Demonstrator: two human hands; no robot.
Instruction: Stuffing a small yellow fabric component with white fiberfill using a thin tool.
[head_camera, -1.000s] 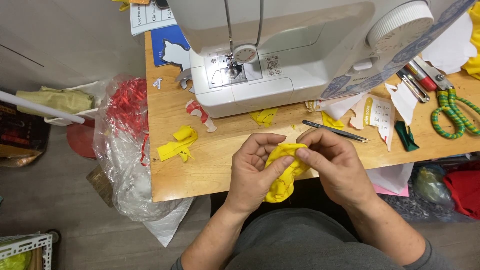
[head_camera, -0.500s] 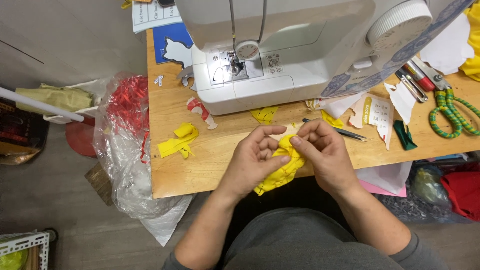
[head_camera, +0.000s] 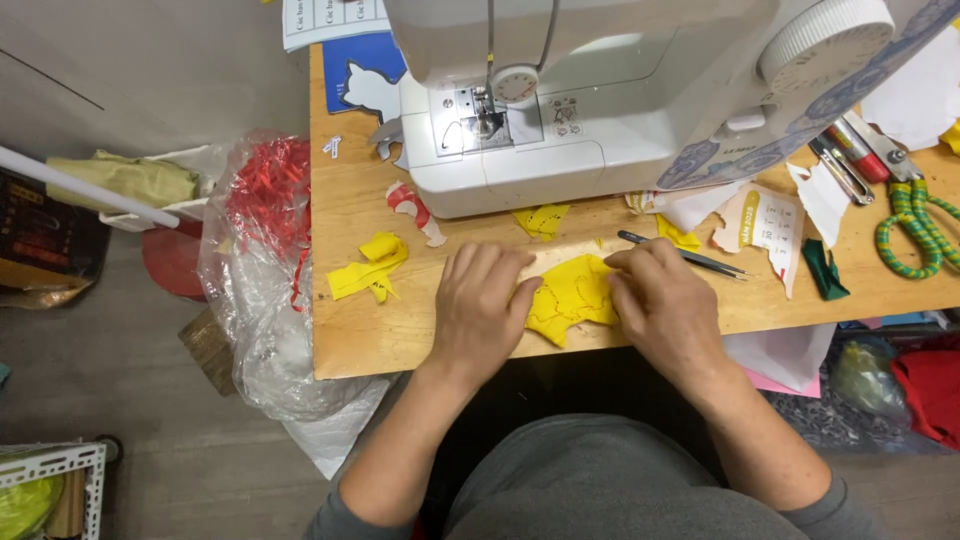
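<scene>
pressing one yellow fabric piece (head_camera: 570, 297): left hand (head_camera: 480, 305); right hand (head_camera: 660, 298)

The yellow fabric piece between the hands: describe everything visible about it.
The yellow fabric piece is a small, irregularly cut scrap of bright yellow cloth with faint lines of stitching or perforation. It lies flat on the wooden table near the front edge, below the sewing machine. The left hand presses its left side, the right hand its right.
</scene>
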